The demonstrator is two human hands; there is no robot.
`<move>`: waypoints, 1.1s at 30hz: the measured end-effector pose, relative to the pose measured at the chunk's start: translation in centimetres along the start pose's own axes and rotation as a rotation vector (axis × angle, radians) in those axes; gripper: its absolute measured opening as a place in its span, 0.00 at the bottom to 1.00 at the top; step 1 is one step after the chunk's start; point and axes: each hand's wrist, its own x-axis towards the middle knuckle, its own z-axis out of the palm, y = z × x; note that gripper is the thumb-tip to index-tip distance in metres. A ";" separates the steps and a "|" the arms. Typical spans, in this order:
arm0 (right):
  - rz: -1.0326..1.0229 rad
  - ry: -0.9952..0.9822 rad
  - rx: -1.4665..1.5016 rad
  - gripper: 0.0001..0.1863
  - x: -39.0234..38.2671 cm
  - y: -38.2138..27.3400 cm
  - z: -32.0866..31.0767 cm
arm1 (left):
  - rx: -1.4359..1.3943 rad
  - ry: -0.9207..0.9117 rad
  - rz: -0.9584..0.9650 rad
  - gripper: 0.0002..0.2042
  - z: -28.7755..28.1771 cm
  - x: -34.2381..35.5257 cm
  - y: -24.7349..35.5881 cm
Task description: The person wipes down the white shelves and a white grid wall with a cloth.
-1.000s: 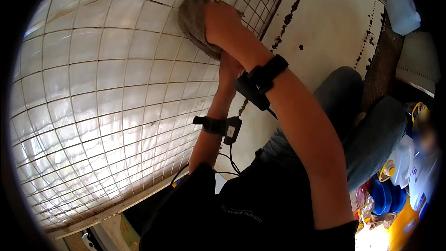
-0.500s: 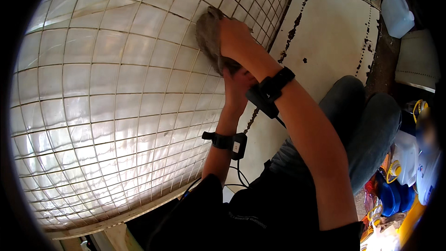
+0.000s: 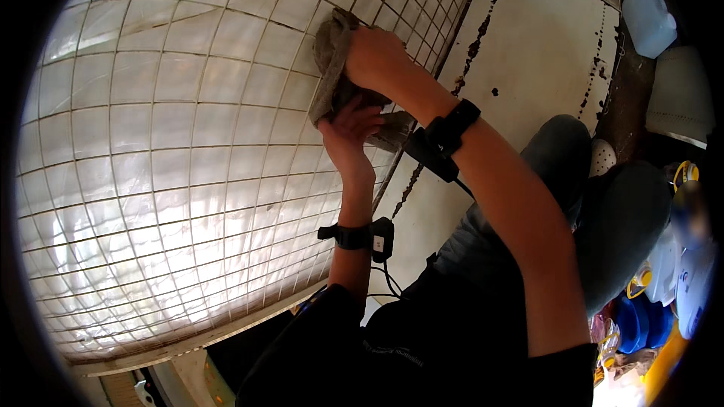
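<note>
A crumpled grey-brown cloth (image 3: 328,60) lies against the wire mesh panel (image 3: 181,105), upper middle of the view. My right hand (image 3: 377,60) is closed on its upper part, back of the hand toward me. Just below, my left hand (image 3: 351,132) pinches the cloth's lower edge near its thumb side, with the other fingers partly spread in front of the fabric. Another fold of the cloth hangs behind those fingers to the right. Black bands with small boxes and cables sit on both wrists.
Behind the mesh is translucent plastic sheeting. A cream panel (image 3: 528,53) with rusty, chipped lines borders it on the right. White plastic jugs (image 3: 648,19), blue containers (image 3: 633,324) and yellow-handled bottles stand along the right side. My bent knees (image 3: 558,154) are beside the panel.
My left hand has moved left and slightly up, drawing the cloth's lower edge with it, so more fabric is spread out. The right hand has shifted slightly left.
</note>
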 end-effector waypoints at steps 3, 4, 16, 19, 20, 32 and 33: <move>-0.080 0.113 0.009 0.07 -0.9 0.0 -0.3 | 0.107 0.097 0.099 0.39 0.7 -1.7 2.3; -0.094 0.122 0.049 0.07 -1.5 -0.1 -0.6 | 0.125 0.098 0.108 0.39 1.3 -2.0 3.5; -0.329 0.509 0.286 0.10 -3.5 -3.1 -2.0 | 0.701 0.436 0.664 0.20 3.2 -2.3 9.1; -0.175 0.310 0.271 0.10 -2.5 -1.9 -3.1 | 1.055 0.516 0.470 0.19 1.6 -2.0 9.7; -0.186 0.322 0.282 0.10 -1.9 -1.4 -2.9 | 1.096 0.501 0.469 0.19 1.6 -2.4 10.4; -0.286 0.196 0.200 0.09 -2.5 -1.7 -0.1 | 1.365 0.475 0.362 0.18 1.6 0.4 11.9; -0.297 0.179 0.219 0.09 -2.6 -1.9 -0.3 | 1.323 0.465 0.330 0.17 1.3 0.2 12.3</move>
